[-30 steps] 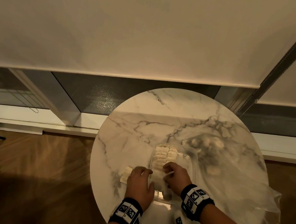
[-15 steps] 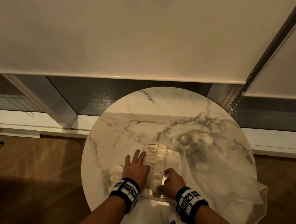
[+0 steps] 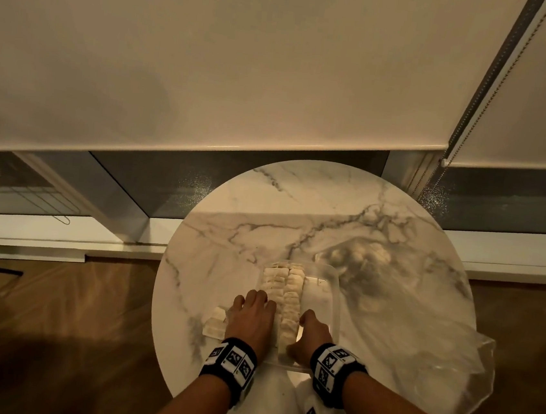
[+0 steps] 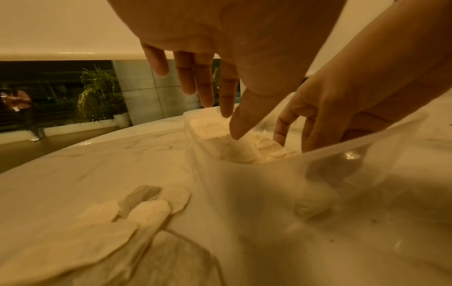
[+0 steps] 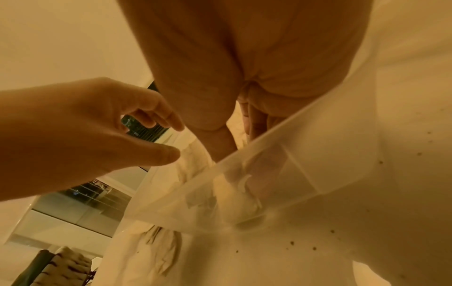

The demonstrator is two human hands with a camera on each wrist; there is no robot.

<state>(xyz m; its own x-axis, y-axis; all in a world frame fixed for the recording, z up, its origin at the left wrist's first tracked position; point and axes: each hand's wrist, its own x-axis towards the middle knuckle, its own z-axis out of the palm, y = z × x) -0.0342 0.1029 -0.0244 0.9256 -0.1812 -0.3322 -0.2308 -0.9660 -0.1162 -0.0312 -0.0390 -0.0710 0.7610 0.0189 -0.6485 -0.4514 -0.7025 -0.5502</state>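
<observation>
A clear plastic container (image 3: 336,301) sits on the near half of a round marble table (image 3: 299,203). Two rows of white sachets (image 3: 291,289) stand packed along its left side; its right part holds none. My left hand (image 3: 251,316) hovers over the left row, fingers (image 4: 208,87) straight and loose, thumb tip touching the sachets. My right hand (image 3: 310,335) reaches down inside the container, its fingers (image 4: 315,123) against the right side of the right row and the thumb at the row's near end. Neither hand lifts a sachet.
A few loose sachets (image 3: 215,324) lie flat on the table left of the container. A crumpled clear plastic bag (image 3: 419,340) with more pieces inside covers the table's right side. Wooden floor surrounds the table; a window with lowered blinds lies beyond it.
My left hand went from curled at the container's edge to flat and spread, and now sits over the left row. My right hand slid to the right side of the rows.
</observation>
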